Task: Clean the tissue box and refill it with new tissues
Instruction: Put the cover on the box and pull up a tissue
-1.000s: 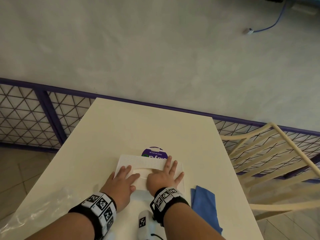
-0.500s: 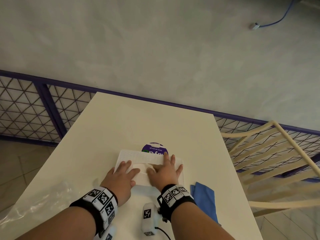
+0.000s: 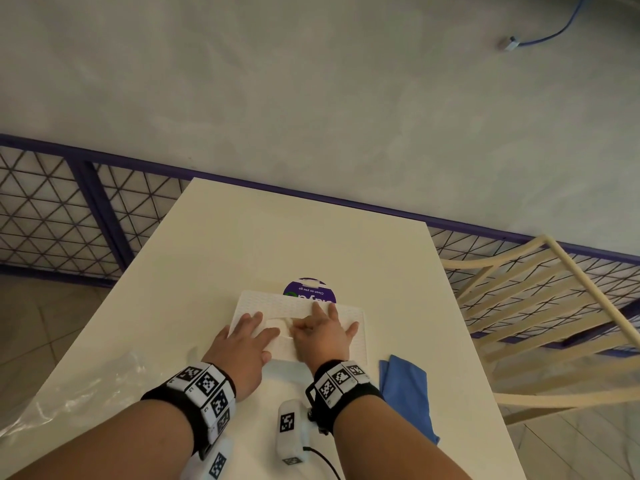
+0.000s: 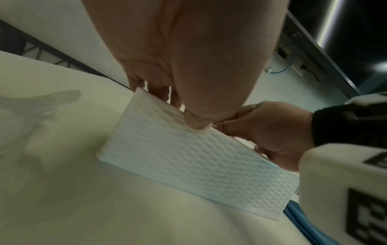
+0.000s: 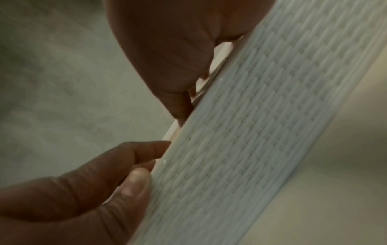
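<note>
A white tissue box (image 3: 349, 341) with a woven pattern lies flat on the cream table (image 3: 294, 237). My left hand (image 3: 258, 323) rests on the left half of its top, fingers straight, and its thumb presses the near edge in the left wrist view (image 4: 196, 122). My right hand (image 3: 311, 323) lies on the right half. Its index finger and thumb are curled at the middle opening and pinch the white tissue (image 3: 278, 323) there, while the other fingers lie flat. The right wrist view shows the box's side (image 5: 261, 132) close up.
A round purple wipes pack (image 3: 309, 292) lies just behind the box. A folded blue cloth (image 3: 405, 389) is at the right, crumpled clear plastic (image 3: 79, 393) at the near left. A cream chair (image 3: 536, 299) stands right of the table, a mesh fence beyond.
My right index finger and thumb have curled from flat toward the box's opening. The left hand and the box have stayed in place.
</note>
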A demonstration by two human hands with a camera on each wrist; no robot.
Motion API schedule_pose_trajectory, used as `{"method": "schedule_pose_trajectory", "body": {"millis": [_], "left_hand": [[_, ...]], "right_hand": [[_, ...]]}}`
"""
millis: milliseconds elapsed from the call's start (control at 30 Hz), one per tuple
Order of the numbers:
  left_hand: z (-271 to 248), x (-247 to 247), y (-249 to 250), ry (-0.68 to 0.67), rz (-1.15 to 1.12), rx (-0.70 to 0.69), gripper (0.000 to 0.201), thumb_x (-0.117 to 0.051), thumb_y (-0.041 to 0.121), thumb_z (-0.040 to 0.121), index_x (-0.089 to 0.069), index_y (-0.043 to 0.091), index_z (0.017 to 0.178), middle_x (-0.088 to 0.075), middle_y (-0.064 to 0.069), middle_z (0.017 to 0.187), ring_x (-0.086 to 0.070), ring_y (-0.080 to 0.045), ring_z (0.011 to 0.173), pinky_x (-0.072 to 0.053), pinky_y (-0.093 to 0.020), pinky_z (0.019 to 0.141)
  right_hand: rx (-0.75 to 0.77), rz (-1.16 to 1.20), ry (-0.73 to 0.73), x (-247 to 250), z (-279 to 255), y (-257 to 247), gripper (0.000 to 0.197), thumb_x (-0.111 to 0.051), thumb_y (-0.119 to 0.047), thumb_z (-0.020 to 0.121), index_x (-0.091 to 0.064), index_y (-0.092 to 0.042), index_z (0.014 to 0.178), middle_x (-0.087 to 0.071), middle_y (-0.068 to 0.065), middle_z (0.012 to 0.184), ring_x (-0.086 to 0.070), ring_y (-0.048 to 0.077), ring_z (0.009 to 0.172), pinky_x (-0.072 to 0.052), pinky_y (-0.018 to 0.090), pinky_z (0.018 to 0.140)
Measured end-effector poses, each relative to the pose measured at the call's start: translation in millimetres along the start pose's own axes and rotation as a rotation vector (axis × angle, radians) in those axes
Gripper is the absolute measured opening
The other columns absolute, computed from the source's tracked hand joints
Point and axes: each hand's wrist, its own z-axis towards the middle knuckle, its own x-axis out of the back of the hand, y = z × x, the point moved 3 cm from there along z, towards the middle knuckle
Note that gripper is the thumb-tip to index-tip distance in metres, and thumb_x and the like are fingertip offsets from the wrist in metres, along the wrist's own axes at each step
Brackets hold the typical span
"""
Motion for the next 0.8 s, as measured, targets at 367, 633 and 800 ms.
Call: {"method": "schedule_pose_trajectory", "body": {"millis": [367,633,800], "left_hand": [[-1.9,2.2,0.1,-0.013,-0.007,-0.005,0.050,-0.026,0.028,0.100,-0.012,0.036,0.148,0.007,-0.001,0.160,0.007,-0.021,0.147,-0.007,-0.041,0.118],[-0.8,3.8,-0.7,-0.040,-0.026,-0.010,0.054,-0.028,0.026,0.101,-0.005,0.034,0.149,0.008,-0.001,0.160,0.009,-0.020,0.147,-0.005,-0.042,0.119],[1.3,4.1,-2.3,-0.033,-0.076,-0.012,0.053,-0.032,0.027,0.100,-0.011,0.033,0.149,0.005,0.001,0.160,0.006,-0.019,0.147,-0.006,-0.040,0.119]], "right_hand": [[0.029,0.044,0.038,4.7,0.6,-14.9,0.023,-0.051,-0.010,0.084,-0.064,-0.024,0.097,-0.043,-0.008,0.137,-0.037,0.016,0.134,0.001,0.059,0.116],[-0.067,0.049,0.031,28.1,19.4,-22.7,0.016,-0.047,-0.019,0.086,-0.062,-0.014,0.082,-0.054,0.008,0.108,-0.047,0.024,0.094,-0.044,0.035,0.085],[-0.015,0.126,-0.057,50.6,17.3,-30.5,0.020,-0.050,-0.009,0.085,-0.060,0.004,0.073,-0.058,0.018,0.081,-0.060,0.034,0.079,-0.052,0.040,0.076]]}}
